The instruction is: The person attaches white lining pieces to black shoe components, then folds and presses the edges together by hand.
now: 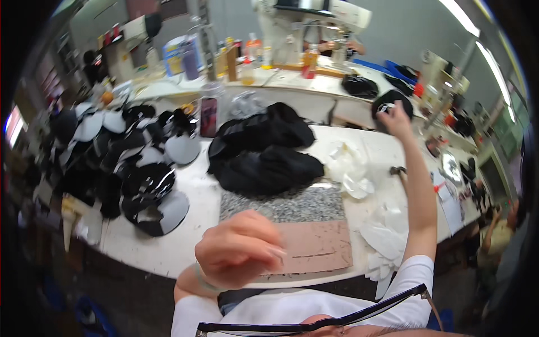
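Observation:
My left hand (241, 247) hovers above the near edge of a pinkish-brown board (320, 247), its fingers curled and slightly blurred; what they may hold is hidden. At the far right, my right arm is stretched out. The fingers of my right hand (397, 121) close at a dark rounded piece (402, 101) with a small white patch, at the table's back edge. Two bundles of black fabric, one behind (264, 126) and one in front (269, 168), lie at the centre beyond a speckled grey stone slab (281, 206).
A large heap of black and grey curved pieces (112, 140) covers the left side. A phone (208, 118) stands behind the fabric. Thin white pieces (387, 230) and a hammer (398, 171) lie at right. Bottles (247, 70) line a raised shelf. Another person (499, 236) is far right.

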Available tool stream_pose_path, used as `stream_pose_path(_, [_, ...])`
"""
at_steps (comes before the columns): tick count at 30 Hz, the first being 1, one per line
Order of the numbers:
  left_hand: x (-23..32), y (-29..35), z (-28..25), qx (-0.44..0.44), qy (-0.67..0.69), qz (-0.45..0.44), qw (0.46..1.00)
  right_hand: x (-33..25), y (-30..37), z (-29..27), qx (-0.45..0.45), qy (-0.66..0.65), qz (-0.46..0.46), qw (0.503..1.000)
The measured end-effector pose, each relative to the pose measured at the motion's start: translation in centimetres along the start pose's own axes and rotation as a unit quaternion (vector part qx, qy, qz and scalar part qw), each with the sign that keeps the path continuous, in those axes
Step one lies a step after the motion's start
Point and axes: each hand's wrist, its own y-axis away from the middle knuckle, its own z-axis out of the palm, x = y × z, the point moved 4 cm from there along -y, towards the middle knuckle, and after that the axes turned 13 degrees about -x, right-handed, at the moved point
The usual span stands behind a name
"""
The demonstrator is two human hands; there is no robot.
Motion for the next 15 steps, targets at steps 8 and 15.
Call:
stream_pose_path(8, [3.3, -1.7, -1.4, -0.059, 0.013, 0.074, 0.995, -9.9, 5.1, 9.7, -0.134, -0.04, -0.15, 0.979])
stream_pose_path(15, [5.8, -1.5, -4.2, -0.193, -0.098, 0.223, 0.95, -20.8, 20.9, 12.8, -0.358, -0.202, -0.232, 0.882])
